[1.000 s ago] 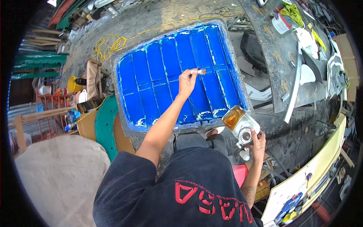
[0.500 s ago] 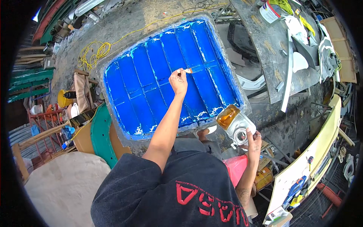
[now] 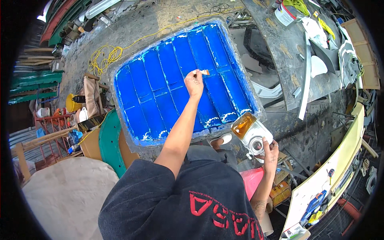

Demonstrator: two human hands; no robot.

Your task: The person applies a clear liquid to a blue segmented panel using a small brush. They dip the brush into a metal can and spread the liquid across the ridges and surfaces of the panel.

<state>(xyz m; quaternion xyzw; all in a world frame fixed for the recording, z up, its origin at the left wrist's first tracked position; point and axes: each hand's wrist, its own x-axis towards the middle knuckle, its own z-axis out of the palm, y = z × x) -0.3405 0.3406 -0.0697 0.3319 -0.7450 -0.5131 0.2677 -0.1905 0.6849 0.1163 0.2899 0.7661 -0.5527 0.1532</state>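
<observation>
A large blue mould [image 3: 168,116], shaped like a shallow tray with raised ribs and a rough grey rim, lies in front of me. My left hand [image 3: 194,84] reaches over its middle, fingers pinched round a small paintbrush [image 3: 205,72]. The bristles are at the blue surface beside a rib crossing; whether they touch it I cannot tell. At the mould's near right corner, my right hand [image 3: 270,151] grips a tilted, cut-open container [image 3: 258,130] with a round opening. Amber liquid [image 3: 243,125] sits in its far end.
A yellow cable [image 3: 105,58] lies coiled on the floor beyond the mould. A dark work table [image 3: 272,52] at the right bears a white bucket [image 3: 285,15] and trim pieces. Nearer are a curved green piece [image 3: 110,140], a round beige surface [image 3: 66,196] and a long cream panel [image 3: 320,180].
The view has shifted slightly. My left hand has moved a little to the right with the paintbrush. My right hand still holds the container, and more of a shoe shows below the mould.
</observation>
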